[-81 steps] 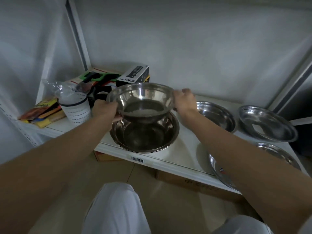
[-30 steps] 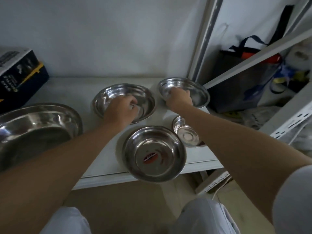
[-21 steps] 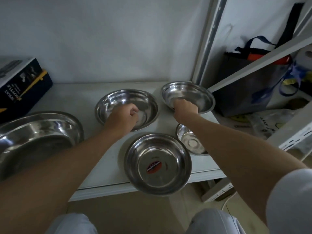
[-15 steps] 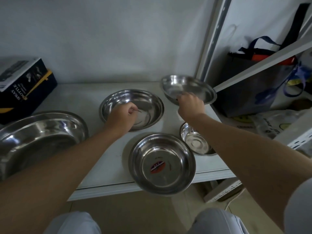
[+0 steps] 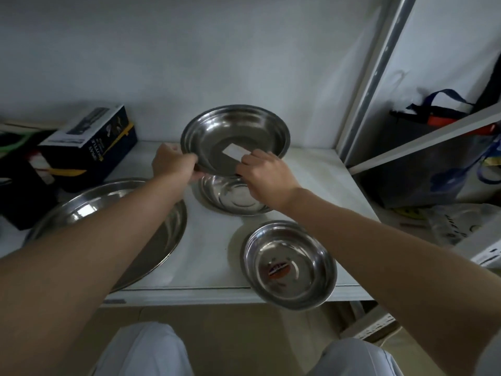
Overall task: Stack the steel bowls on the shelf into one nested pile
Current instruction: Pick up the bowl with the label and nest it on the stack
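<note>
While both hands pinch its near rim, left hand and right hand, the shallow bowl hangs tilted above another bowl on the shelf; next, level it and lower it in.

Both hands hold a tilted steel bowl above another bowl.
</note>
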`<state>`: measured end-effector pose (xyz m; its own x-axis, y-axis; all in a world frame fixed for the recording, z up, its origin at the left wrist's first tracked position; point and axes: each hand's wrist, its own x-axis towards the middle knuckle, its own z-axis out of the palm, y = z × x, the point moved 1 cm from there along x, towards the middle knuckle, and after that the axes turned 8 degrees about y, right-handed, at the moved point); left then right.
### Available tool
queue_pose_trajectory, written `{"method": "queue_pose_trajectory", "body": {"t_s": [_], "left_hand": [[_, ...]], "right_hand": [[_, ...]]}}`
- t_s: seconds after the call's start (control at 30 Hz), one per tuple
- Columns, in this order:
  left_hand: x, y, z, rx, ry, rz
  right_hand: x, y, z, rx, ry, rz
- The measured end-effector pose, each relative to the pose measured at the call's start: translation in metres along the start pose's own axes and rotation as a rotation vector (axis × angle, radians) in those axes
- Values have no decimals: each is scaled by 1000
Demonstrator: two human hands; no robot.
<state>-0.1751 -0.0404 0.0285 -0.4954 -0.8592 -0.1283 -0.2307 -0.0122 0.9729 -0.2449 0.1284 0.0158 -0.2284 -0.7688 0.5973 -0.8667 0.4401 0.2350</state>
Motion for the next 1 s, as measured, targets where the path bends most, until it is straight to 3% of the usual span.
{"method": "queue_pose_trajectory", "body": {"t_s": [0.1,0.17,0.23,0.3,0.37,0.43,0.6,0.73,0.87,1.0], "left_hand": [[4,0,-6,34,7,6],[5,-1,-8,50,26,28],[7,-4,-7,58,30,47],[8,-8,-4,63,25,31],[10,-13,3,51,19,1],[9,-16,11,21,3,-37],[17,-27,26,199,-82,-4],[23,-36,37,521,-90,192],[23,-40,45,897,-75,387],[27,-47,46,1099,-80,337]], "right_hand": [[-1,2,-5,59,-5,19],[-8,7,-11,209,-24,180],[-13,15,-18,318,48,424],[-12,24,-17,374,92,788],[-7,30,-10,544,-21,1176],[-3,34,0,624,-123,1326],[-14,44,14,513,-231,1322],[-23,51,31,331,-324,1244],[-32,52,43,341,-385,1193],[-37,50,49,295,-471,1104]]}}
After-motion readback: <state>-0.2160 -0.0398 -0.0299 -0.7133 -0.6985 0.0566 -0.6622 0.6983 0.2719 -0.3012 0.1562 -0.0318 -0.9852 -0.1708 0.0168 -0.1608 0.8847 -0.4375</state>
